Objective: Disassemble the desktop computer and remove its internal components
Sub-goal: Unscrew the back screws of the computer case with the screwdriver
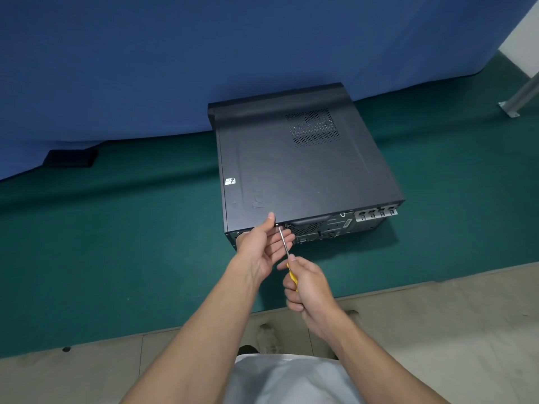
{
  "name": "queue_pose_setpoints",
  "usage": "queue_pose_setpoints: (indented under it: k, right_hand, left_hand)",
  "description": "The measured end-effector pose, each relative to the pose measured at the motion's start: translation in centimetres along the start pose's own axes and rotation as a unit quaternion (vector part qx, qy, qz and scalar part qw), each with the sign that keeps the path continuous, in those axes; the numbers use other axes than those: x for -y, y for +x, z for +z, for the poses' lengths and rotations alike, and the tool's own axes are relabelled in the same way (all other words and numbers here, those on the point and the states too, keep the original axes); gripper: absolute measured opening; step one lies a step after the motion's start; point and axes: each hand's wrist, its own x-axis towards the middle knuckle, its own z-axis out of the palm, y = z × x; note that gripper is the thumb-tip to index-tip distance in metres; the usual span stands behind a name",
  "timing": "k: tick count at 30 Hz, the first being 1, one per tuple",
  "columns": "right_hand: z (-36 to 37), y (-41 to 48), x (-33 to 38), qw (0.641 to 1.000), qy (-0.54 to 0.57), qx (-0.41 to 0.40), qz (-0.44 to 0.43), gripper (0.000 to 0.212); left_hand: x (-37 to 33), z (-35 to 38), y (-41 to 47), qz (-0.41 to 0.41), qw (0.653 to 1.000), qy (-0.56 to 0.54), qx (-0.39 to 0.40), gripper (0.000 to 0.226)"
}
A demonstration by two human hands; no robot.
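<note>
The case point(303, 170) is matt dark painted metal, faintly scuffed. The screwdriver point(285, 247) has a shiny metal shaft point(281, 234) and glossy yellow plastic handle point(292, 277). The mat point(131, 243) is smooth green cloth, the backdrop point(175, 53) blue cloth, the floor point(452, 316) pale smudged tile.

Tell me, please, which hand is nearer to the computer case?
Left. The left hand rests against the computer case at its rear edge; the right hand sits further back, gripping the yellow-handled screwdriver.

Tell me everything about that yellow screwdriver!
The screwdriver has a yellow handle, mostly hidden in the right hand gripping it, and a thin, shiny metal shaft. It slants forward, its tip at the back edge of the black computer case. The open left hand sits just behind the shaft.
</note>
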Motion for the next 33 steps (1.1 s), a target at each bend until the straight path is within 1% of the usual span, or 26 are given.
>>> queue_pose_setpoints:
  k: [5, 8, 12, 15, 17, 19, 21, 23, 24, 25, 26, 28, 30, 33]
  right_hand:
    - [0.1, 0.1, 0.3, 0.998, 0.051, 0.017, 0.022, 0.025]
    - [0.0, 0.2, 0.3, 0.993, 0.100, 0.036, 0.041, 0.025]
    - [-0.3, 0.4, 0.3, 0.972, 0.201, 0.080, 0.094, 0.021]
    - [-0.5, 0.6, 0.2, 0.949, 0.256, 0.120, 0.136, 0.028]
    - [-0.6, 0.6, 0.1, 0.939, 0.278, 0.141, 0.145, 0.028]
    - [-0.6, 0.7, 0.1, 0.942, 0.278, 0.139, 0.130, 0.024]
    - [-0.4, 0.7, 0.1, 0.968, 0.214, 0.095, 0.087, 0.024]
    - [0.2, 0.6, 0.1, 0.997, 0.072, 0.028, 0.031, 0.027]
    - [0.5, 0.5, 0.2, 1.000, -0.015, -0.004, 0.002, 0.028]
    - [0.9, 0.4, 0.2, 0.994, -0.104, -0.034, -0.027, 0.030]
    - [1.1, 0.2, 0.3, 0.977, -0.194, -0.065, -0.054, 0.030]
    - [1.6, -0.1, 0.5, 0.931, -0.336, -0.105, -0.095, 0.028]
    - [2.4, -0.4, 0.6, 0.907, -0.390, -0.125, -0.101, 0.021]
    - [3.3, -0.9, 0.5, 0.888, -0.420, -0.155, -0.107, 0.010]
  left_hand:
    - [0.0, 0.0, 0.0, 0.001, 1.000, -0.003, -0.007, 0.040]
    - [0.0, 0.0, 0.0, 0.000, 1.000, -0.002, -0.013, 0.039]
    - [0.1, 0.0, 0.0, -0.001, 1.000, 0.008, -0.019, 0.036]
    - [0.1, 0.2, 0.0, 0.004, 1.000, 0.004, -0.023, 0.038]
    - [0.1, 0.2, -0.1, 0.008, 1.000, 0.000, -0.025, 0.040]
    - [0.1, 0.3, -0.1, 0.009, 1.000, -0.001, -0.026, 0.041]
    - [0.1, 0.4, -0.2, 0.008, 1.000, -0.003, -0.026, 0.041]
    - [0.1, 0.4, -0.2, 0.009, 1.000, -0.005, -0.025, 0.041]
    - [0.1, 0.4, -0.2, 0.009, 1.000, -0.006, -0.023, 0.041]
    - [0.1, 0.4, -0.2, 0.009, 1.000, -0.006, -0.022, 0.041]
    - [0.1, 0.4, -0.3, 0.009, 1.000, -0.006, -0.022, 0.041]
    - [0.1, 0.4, -0.3, 0.010, 1.000, -0.005, -0.024, 0.041]
    - [0.0, 0.4, -0.3, 0.010, 1.000, -0.001, -0.025, 0.041]
    - [0.0, 0.5, -0.3, 0.006, 1.000, -0.005, -0.026, 0.039]
